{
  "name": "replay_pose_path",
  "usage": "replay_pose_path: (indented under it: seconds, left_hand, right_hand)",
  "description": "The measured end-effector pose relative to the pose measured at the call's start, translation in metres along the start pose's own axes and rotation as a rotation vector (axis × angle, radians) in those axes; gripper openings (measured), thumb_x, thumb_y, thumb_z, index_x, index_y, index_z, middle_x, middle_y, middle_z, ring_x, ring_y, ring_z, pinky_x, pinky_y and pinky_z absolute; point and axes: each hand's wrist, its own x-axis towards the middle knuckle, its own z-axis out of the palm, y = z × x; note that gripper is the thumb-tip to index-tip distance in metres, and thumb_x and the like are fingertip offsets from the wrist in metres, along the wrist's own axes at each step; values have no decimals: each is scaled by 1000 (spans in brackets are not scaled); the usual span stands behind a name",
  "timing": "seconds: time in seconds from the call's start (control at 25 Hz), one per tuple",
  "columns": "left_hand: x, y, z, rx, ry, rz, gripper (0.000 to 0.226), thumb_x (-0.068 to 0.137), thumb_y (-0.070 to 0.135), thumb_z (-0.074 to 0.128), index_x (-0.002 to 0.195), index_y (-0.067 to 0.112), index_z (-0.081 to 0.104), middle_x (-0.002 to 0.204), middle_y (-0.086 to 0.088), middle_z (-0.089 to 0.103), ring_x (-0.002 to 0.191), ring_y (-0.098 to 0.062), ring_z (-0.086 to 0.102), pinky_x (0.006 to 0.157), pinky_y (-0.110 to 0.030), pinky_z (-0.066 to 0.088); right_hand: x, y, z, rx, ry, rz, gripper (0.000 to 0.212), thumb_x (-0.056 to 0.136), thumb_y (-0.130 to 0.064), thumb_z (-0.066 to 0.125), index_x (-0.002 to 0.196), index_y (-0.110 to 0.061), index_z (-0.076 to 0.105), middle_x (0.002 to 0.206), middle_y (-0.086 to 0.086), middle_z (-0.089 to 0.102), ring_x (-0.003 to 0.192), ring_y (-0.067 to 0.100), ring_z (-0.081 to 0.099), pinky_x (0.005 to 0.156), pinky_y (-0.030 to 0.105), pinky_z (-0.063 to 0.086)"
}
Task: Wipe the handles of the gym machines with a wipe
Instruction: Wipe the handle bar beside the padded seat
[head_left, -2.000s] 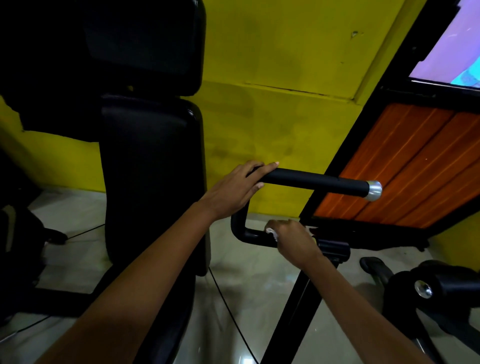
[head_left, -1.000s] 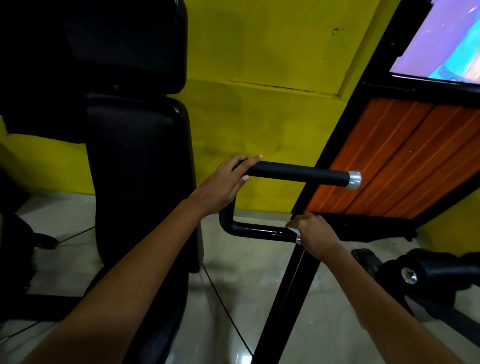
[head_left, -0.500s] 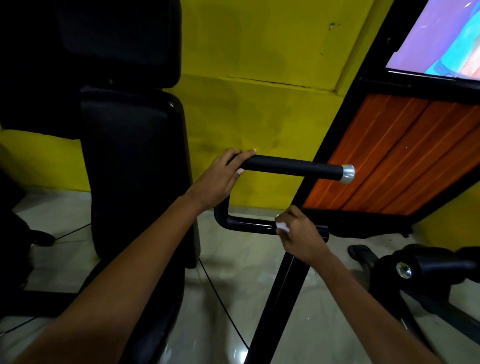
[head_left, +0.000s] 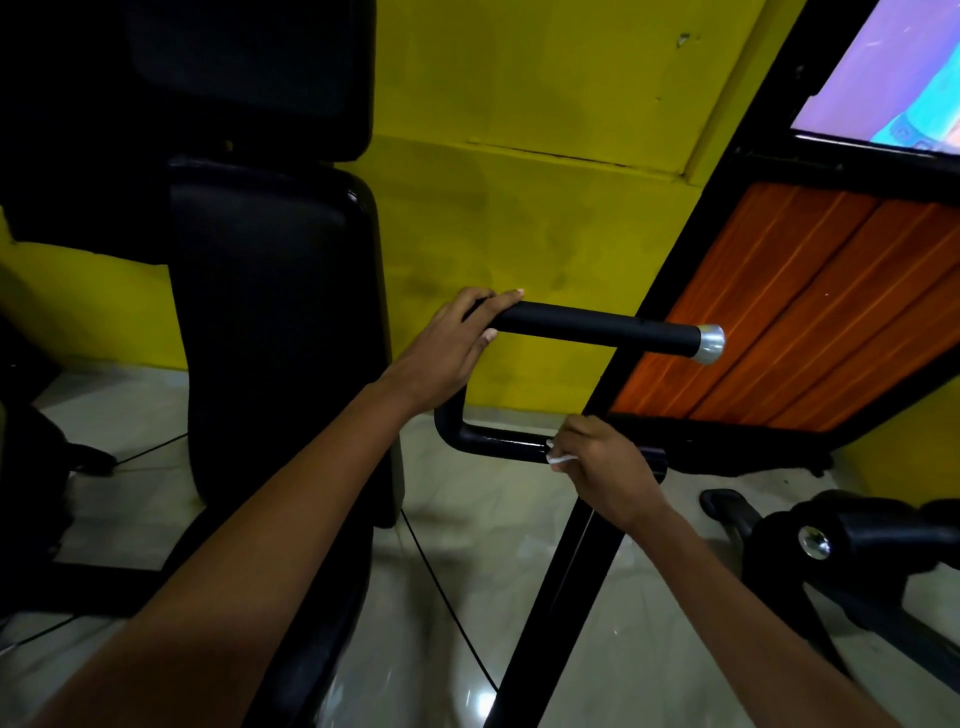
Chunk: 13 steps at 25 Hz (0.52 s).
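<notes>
A black padded handle (head_left: 597, 326) with a silver end cap (head_left: 709, 343) runs level across the middle of the view. My left hand (head_left: 452, 348) grips its left end, where it bends down into a lower black bar (head_left: 493, 441). My right hand (head_left: 597, 467) is closed around a small white wipe (head_left: 561, 459) and presses it against the right part of that lower bar. Most of the wipe is hidden inside my fist.
A tall black padded backrest (head_left: 270, 322) stands to the left. A slanted black frame post (head_left: 561, 597) rises from the floor. An orange slatted panel (head_left: 789, 312) and a lit screen (head_left: 883, 78) are on the right, another black handle (head_left: 852, 535) low right, a yellow wall (head_left: 519, 208) behind.
My right hand slid the wipe rightward along the lower bar and then a little back left. My left hand has kept its hold on the upper handle.
</notes>
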Motion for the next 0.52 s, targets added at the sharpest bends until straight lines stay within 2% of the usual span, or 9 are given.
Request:
replay_pose_path:
  seconds: [0.08, 0.16, 0.36, 0.52]
  left_hand:
    - [0, 0, 0, -2, 3, 1, 45, 104, 21, 35, 148, 26, 28, 135, -6, 37, 114, -23, 44, 95, -37, 42]
    - [0, 1, -1, -3, -2, 8, 45, 104, 21, 35, 148, 26, 29, 135, -6, 37, 114, -23, 45, 94, -36, 43]
    - [-1, 1, 1, -11, 6, -16, 45, 104, 23, 33, 148, 28, 28, 136, -5, 35, 118, -23, 43, 97, -35, 41]
    - [-1, 0, 1, -11, 6, -15, 45, 104, 22, 34, 148, 27, 29, 135, -5, 36, 118, -22, 43, 97, -34, 41]
  right_hand:
    - [-6, -1, 4, -85, -22, -87, 19, 66, 0, 80, 73, -9, 64, 81, 5, 56, 69, 28, 57, 46, 32, 46]
    - [-14, 5, 4, -138, -7, -142, 20, 65, -1, 81, 73, -9, 65, 80, 6, 56, 65, 27, 55, 46, 31, 43]
    - [-1, 2, 6, -142, 77, -113, 22, 67, 7, 75, 84, -6, 69, 87, 8, 61, 73, 27, 56, 56, 35, 49]
    - [-20, 17, 3, -201, 7, -242, 27, 64, 5, 79, 86, -6, 69, 90, 9, 60, 73, 28, 57, 49, 33, 49]
